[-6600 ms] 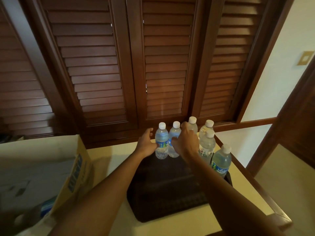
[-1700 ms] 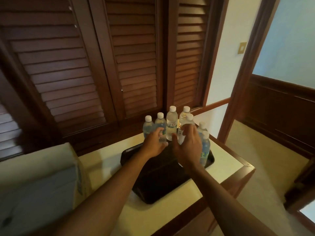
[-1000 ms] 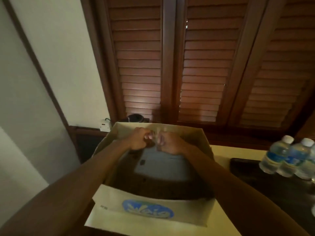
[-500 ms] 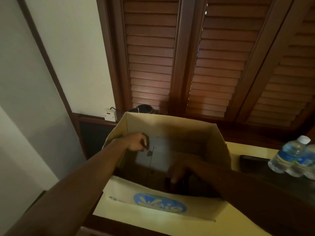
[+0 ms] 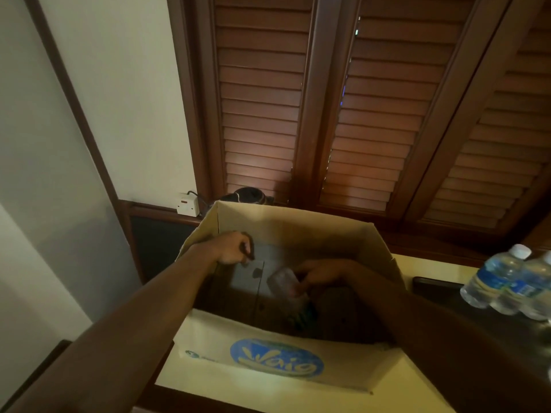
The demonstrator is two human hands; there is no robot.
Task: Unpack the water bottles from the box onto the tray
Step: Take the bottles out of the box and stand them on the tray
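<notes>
An open cardboard box (image 5: 298,231) with a blue logo on its near flap sits on the cream tabletop. Both my arms reach into it. My right hand (image 5: 320,274) is shut on a clear water bottle (image 5: 284,286), which lies tilted inside the dim box. My left hand (image 5: 234,247) is closed in a fist near the box's left wall; I cannot tell if anything is in it. At the right edge, water bottles (image 5: 495,281) with blue labels stand on the dark tray (image 5: 429,286).
Dark wooden louvred shutters (image 5: 343,114) rise behind the box. A white wall socket (image 5: 187,204) with a plugged cable and a dark round object (image 5: 252,196) sit just behind the box's far left corner. The tabletop (image 5: 432,265) has a dark wooden edge.
My right hand has risen from deep in the box and now holds a bottle. My left hand has stayed at the box's left wall.
</notes>
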